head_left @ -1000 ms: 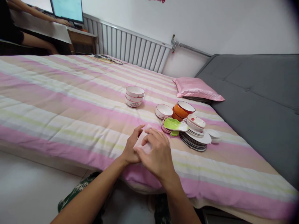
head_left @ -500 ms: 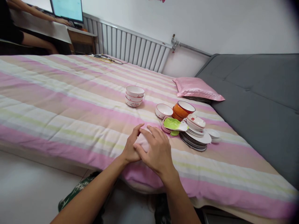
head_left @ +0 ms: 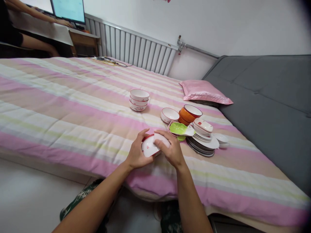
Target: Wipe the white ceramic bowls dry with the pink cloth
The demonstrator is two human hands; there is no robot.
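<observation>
My left hand point(head_left: 139, 152) grips a white bowl point(head_left: 148, 147) with a red rim and small red marks, tilted over the near edge of the bed. Against the bowl, my right hand point(head_left: 172, 149) presses a pale, cloth-like piece point(head_left: 162, 139) under its thumb and fingers. Just right of my hands lie a green leaf-shaped dish point(head_left: 178, 128) and a stack of plates point(head_left: 206, 142). Behind them sit a single white bowl point(head_left: 170, 115) and orange bowls point(head_left: 189, 114). Three stacked white bowls point(head_left: 139, 100) stand farther back.
A striped bedspread point(head_left: 73, 106) covers the bed. A pink pillow point(head_left: 205, 92) lies by the grey headboard point(head_left: 264, 97). Cables point(head_left: 111, 61) rest at the far edge before a radiator point(head_left: 131, 42). Another person's arm point(head_left: 41, 14) reaches across a desk with monitors at the back left.
My right hand has shifted right and tilted, uncovering the bowl's white side and red rim. The pale piece now sits farther right. The other dishes stay put.
</observation>
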